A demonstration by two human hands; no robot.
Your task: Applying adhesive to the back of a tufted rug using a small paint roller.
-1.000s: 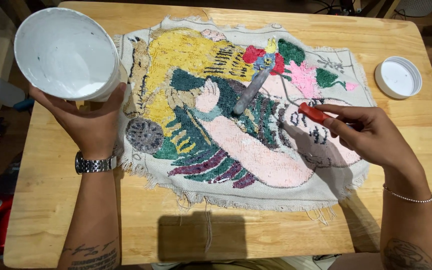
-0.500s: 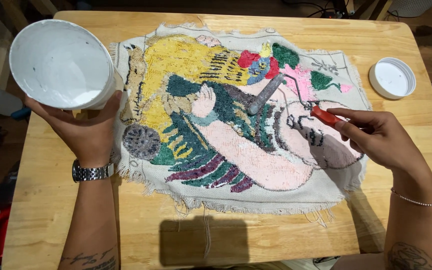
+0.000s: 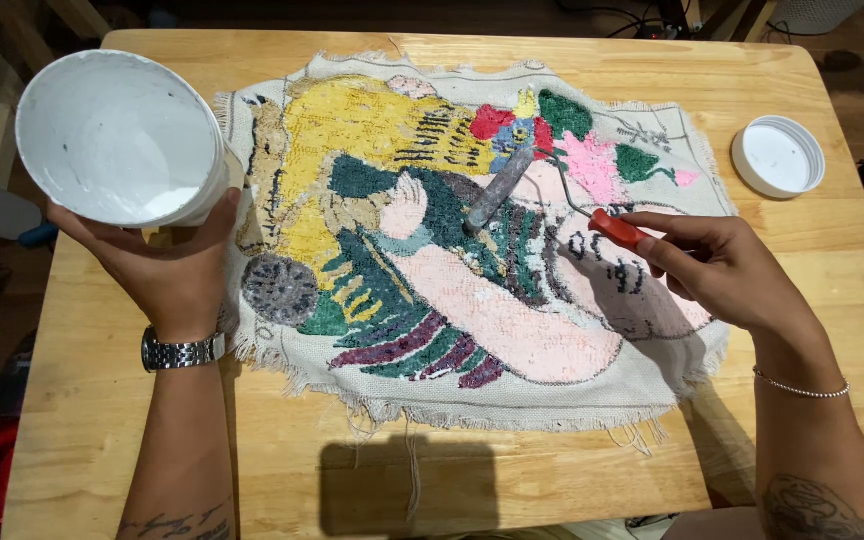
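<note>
Fingers [image 3: 674, 252] of your right hand [image 3: 727, 275] are closed around the red handle [image 3: 616, 229] of a small roller, whose wire frame bends over to a grey sleeve [image 3: 499, 188] lying on the tufted rug piece [image 3: 472, 250] near its upper middle, just below the red and blue patch. Half a second ago the sleeve sat closer to your hand, on the dark green beside the pink limb; a second ago it lay up near the red patch, much as now. So you are stroking it back and forth over the same band of the backing, and your hand has slid slightly leftward with this stroke.

Your left hand [image 3: 167, 270] grips a white tub [image 3: 117, 135] from underneath, held off the table beside the rug's left edge and tipped so its mouth faces you. Its inside is coated white, with a shallow pool of white paste or glue lying low along the wall nearest your palm; most of the tub looks used up or merely smeared. It has barely moved across the three views, only tilted a touch more open.

A white lid [image 3: 777, 155] rests rim-up and apart near the far right corner of the wooden table [image 3: 552, 480], holding nothing that shows.
</note>
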